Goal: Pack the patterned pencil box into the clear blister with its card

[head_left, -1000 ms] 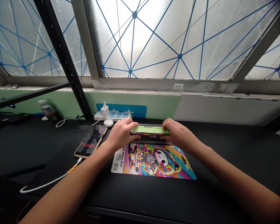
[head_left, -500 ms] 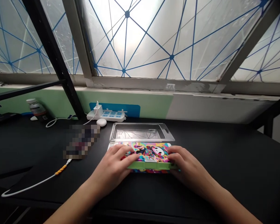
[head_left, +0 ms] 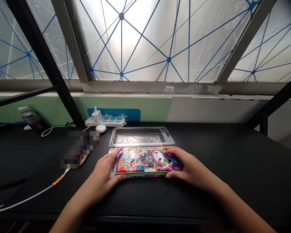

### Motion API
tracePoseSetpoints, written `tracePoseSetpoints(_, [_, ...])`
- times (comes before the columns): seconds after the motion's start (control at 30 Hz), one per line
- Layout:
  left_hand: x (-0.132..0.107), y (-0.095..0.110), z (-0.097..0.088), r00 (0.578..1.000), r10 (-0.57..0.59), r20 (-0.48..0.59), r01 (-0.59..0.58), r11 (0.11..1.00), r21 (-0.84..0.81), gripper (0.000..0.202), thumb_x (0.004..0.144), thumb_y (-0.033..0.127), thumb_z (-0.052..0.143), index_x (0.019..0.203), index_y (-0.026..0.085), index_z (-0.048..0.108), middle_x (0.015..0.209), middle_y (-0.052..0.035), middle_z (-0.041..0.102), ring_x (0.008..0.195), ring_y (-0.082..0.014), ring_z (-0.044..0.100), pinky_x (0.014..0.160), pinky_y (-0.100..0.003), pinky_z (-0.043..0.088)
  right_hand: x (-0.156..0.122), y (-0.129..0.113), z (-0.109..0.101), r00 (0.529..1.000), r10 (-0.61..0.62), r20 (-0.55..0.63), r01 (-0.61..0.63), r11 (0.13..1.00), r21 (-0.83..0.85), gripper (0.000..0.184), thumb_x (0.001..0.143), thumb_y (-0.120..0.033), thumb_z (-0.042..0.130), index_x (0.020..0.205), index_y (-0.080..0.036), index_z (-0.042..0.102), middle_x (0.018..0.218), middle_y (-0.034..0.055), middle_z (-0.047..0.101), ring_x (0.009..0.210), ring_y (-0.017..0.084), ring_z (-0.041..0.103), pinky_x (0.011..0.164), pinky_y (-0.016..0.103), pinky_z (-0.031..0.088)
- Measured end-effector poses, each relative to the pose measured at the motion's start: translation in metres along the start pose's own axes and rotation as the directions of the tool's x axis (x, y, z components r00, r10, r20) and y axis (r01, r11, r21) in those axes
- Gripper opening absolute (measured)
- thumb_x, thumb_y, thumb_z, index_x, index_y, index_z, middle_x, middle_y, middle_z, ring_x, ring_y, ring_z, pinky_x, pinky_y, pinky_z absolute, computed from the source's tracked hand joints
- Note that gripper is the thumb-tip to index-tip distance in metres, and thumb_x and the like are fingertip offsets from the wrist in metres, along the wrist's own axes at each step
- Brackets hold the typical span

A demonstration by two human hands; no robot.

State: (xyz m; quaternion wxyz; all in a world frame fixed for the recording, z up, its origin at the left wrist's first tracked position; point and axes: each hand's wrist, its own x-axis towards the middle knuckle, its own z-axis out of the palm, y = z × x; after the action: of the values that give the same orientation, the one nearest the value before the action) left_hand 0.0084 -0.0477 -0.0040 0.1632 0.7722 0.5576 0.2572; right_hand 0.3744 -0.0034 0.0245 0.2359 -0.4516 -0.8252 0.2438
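A pencil box (head_left: 146, 161) with a bright cartoon-print lid and lime-green edge lies flat, the word SPORT at its left end. My left hand (head_left: 105, 171) grips its left end, and my right hand (head_left: 180, 165) grips its right end, fingers curled over the lid. Beneath the box is a printed card sleeve (head_left: 112, 165), mostly hidden, with only its left strip and the words "BOX" showing.
A clear plastic blister tray (head_left: 137, 136) lies just behind the box. To the left are a pixelated phone (head_left: 80, 150) with a white cable (head_left: 31, 194), a white round case (head_left: 101, 128), a power strip (head_left: 105, 121) and a bottle (head_left: 30, 116) on the black desk (head_left: 220, 155).
The box has moved toward me onto the printed card, uncovering the clear tray. It now lies with its printed lid facing up. My hands have shifted to its ends, and the view has tilted downward.
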Motion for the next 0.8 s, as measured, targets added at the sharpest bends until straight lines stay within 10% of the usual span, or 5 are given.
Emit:
tracePoseSetpoints(0.23, [-0.001,0.010,-0.009,0.985,-0.110,0.135,0.126,0.985,-0.118,0.100,0.088,0.041,0.074,0.165,0.037,0.010,0.154,-0.0118,0.047,0.145,-0.0369,0.040,0.118,-0.056,0.032,0.012,0.013,-0.010,0.969,0.186,-0.162,-0.157,0.971,0.179,0.045,0.090,-0.064,0.060,0.099,-0.023,0.077,0.093,0.0062,0.079,0.087,0.030,0.073,0.077,0.040,0.058])
tracePoseSetpoints(0.53, [-0.004,0.016,-0.015,0.985,-0.124,0.120,0.141,0.980,-0.142,0.112,0.086,0.053,0.074,0.165,0.036,-0.004,0.150,-0.0109,0.054,0.146,-0.0353,0.041,0.117,-0.052,0.034,0.003,0.012,-0.001,0.947,0.204,-0.249,-0.162,0.970,0.182,0.050,0.096,-0.063,0.052,0.120,-0.024,0.073,0.113,0.0087,0.078,0.101,0.032,0.072,0.087,0.043,0.057])
tracePoseSetpoints(0.8, [0.003,0.012,-0.015,0.996,-0.095,-0.003,0.094,0.994,-0.055,0.044,0.097,0.059,0.053,0.121,0.024,0.064,0.129,-0.0117,0.065,0.122,-0.0336,0.060,0.105,-0.050,0.046,-0.030,0.017,0.004,0.994,0.073,-0.080,-0.075,0.997,-0.025,0.077,0.084,-0.071,0.066,0.149,-0.033,0.052,0.152,0.0098,0.056,0.137,0.036,0.052,0.112,0.055,0.045])
